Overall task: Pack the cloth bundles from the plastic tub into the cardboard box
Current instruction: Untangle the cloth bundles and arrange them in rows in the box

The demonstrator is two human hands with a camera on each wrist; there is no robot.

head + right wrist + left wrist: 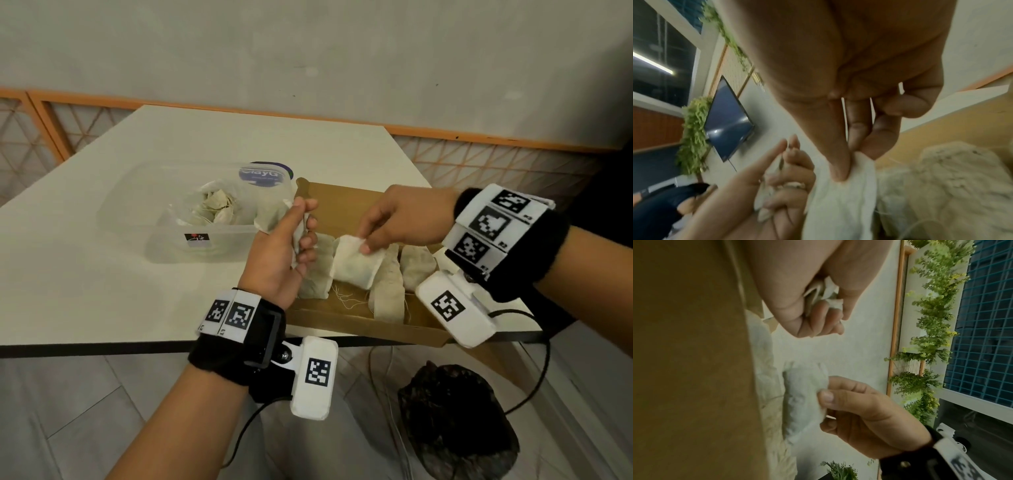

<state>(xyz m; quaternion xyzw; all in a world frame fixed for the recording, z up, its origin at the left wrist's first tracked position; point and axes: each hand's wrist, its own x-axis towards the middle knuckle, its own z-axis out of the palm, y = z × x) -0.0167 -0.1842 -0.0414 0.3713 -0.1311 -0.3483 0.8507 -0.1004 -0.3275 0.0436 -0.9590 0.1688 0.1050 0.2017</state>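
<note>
Packing off-white cloth bundles into shallow brown cardboard box (342,205) at table's near edge.
Clear plastic tub (137,219) alongside holds more; right hand (400,219) pinching white bundle (354,267), left hand (284,253) clutching another (274,216); best seated snugly beside row.

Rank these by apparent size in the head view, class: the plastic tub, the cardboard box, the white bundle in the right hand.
1. cardboard box
2. plastic tub, close to the box, so unsure
3. white bundle
</note>
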